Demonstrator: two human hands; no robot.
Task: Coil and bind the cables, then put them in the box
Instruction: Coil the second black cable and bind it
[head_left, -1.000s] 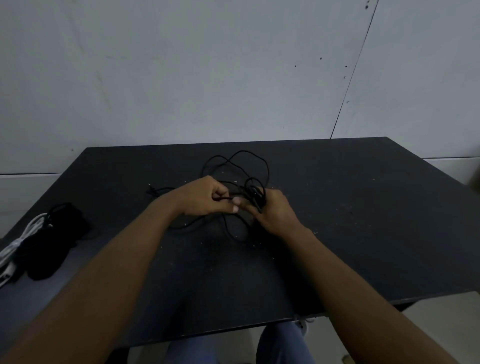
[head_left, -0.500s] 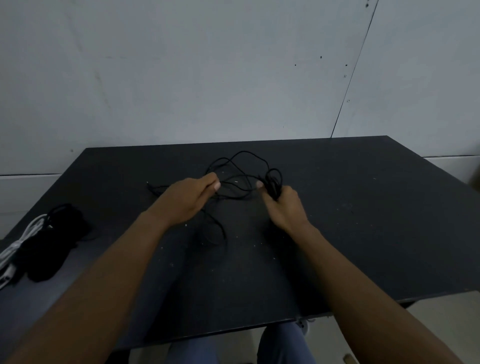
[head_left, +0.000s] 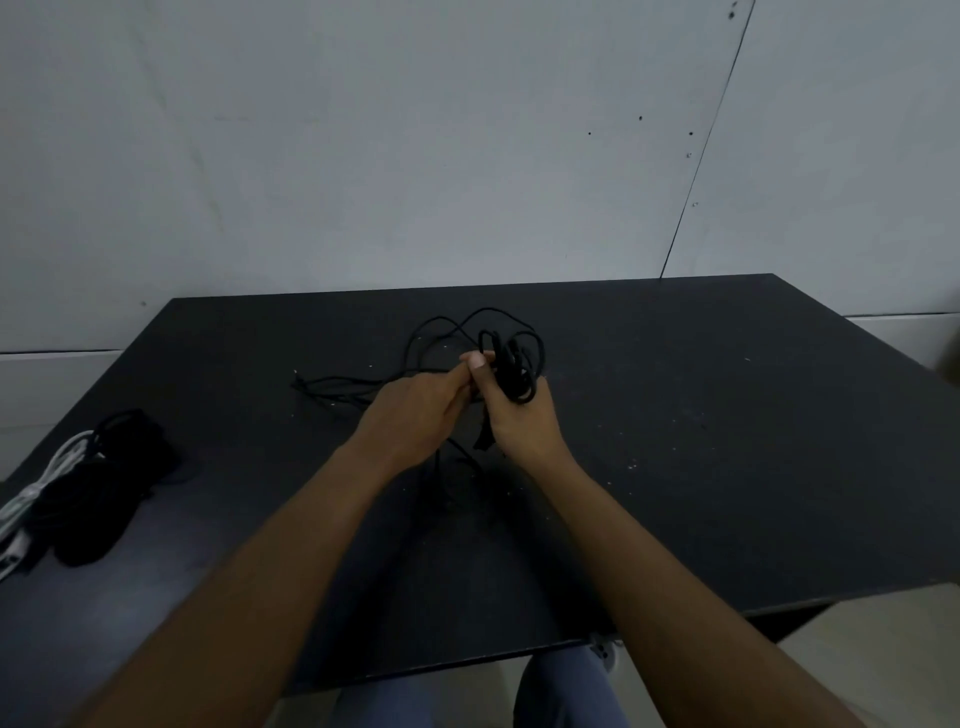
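Note:
A thin black cable lies partly coiled at the middle of the black table. My right hand grips the bunched loops of it, raised a little off the table. My left hand meets the right at the fingertips and pinches a strand of the same cable. Loose loops spread behind the hands, and a long tail runs left to a plug end. No box is in view.
A pile of black cables with a white cable lies at the table's left edge. A pale wall stands behind the table. My knees show under the near edge.
My hands moved apart and then came together again at the coil. The bunch in my right hand has grown, and the loose loops on the table have shrunk.

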